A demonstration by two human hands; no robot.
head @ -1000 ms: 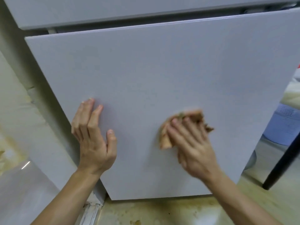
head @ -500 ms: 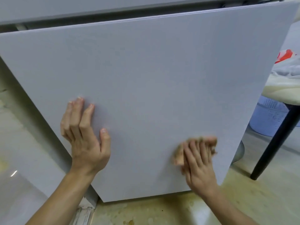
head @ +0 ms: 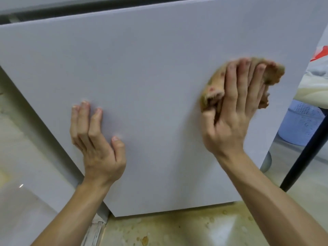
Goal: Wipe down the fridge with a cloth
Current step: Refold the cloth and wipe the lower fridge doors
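The pale grey fridge door [head: 159, 68] fills most of the view, seen from above. My right hand [head: 230, 118] presses a crumpled tan cloth [head: 214, 82] flat against the door near its right edge, about mid-height. Its fingers lie straight over the cloth, and the thumb is bent at the cloth's lower edge. Part of the cloth is hidden under the fingers. My left hand [head: 95, 142] rests flat on the door's lower left part with its fingers straight and holds nothing.
A dark gap [head: 53, 8] runs above the door. The floor [head: 177, 228] below is beige and stained. To the right stand a black table leg [head: 305, 150] and a light blue perforated basket [head: 300, 125], with pale bundled fabric [head: 316, 82] above them.
My right hand has swept the cloth from low on the door up and right, toward the door's right edge. My left hand has stayed in place on the door.
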